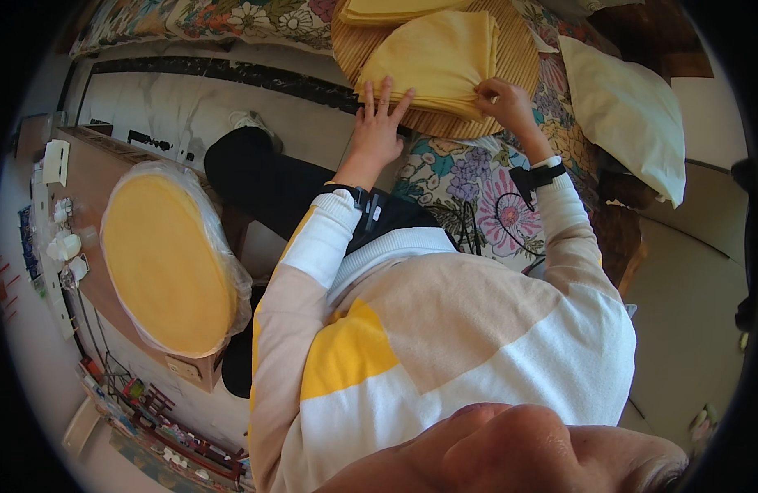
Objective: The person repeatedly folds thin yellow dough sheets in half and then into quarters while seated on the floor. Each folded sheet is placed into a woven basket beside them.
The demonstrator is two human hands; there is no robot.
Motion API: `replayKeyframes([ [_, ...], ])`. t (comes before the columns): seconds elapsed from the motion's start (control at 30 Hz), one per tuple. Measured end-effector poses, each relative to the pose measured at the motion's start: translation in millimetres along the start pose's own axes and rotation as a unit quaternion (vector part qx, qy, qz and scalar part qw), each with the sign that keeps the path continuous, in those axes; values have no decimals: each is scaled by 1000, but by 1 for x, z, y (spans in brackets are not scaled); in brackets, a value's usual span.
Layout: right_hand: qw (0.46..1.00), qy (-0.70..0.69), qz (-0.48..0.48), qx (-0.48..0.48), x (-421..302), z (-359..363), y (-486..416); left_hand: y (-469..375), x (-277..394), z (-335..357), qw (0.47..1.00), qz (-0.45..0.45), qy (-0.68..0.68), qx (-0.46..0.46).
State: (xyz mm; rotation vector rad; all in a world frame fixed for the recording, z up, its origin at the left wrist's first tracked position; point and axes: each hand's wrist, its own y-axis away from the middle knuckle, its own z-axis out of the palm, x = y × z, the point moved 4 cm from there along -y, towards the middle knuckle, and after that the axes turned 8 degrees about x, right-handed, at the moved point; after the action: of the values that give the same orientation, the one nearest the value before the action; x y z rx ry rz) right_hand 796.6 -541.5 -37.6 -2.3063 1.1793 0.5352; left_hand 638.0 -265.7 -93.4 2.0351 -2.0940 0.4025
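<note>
A stack of thin yellow round sheets, folded into a wedge (434,58), lies on a round woven mat (524,55) at the top of the view. My left hand (382,123) rests with spread fingers on the stack's near left edge. At the stack's right corner, my right hand (505,105) pinches the edge of the sheets between thumb and fingers. Beyond them, another folded yellow pile (397,9) lies partly out of view on the same mat.
Floral fabric (508,209) covers the seat under the mat. A pale cushion (631,117) is at the right. At the left, a large round yellow stack (166,265) in clear plastic sits on a brown table (83,160). A black cable hangs near my right wrist.
</note>
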Motion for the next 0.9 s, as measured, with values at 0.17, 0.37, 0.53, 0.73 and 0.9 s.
replayKeyframes([
  [0.17,970,-190,136,60,26,-4,22,1,-5,3,1000,2,8,-11],
  [0.37,896,-300,218,245,-1,-15,44,10,-13,4,999,-13,42,22],
  [0.53,954,-268,83,103,-114,44,36,22,-13,-22,996,-45,60,46],
  [0.73,972,-149,-132,-123,-180,119,20,106,-44,-112,938,-16,320,132],
  [0.9,996,-80,-37,32,-100,74,-23,194,-83,-137,848,-203,424,245],
])
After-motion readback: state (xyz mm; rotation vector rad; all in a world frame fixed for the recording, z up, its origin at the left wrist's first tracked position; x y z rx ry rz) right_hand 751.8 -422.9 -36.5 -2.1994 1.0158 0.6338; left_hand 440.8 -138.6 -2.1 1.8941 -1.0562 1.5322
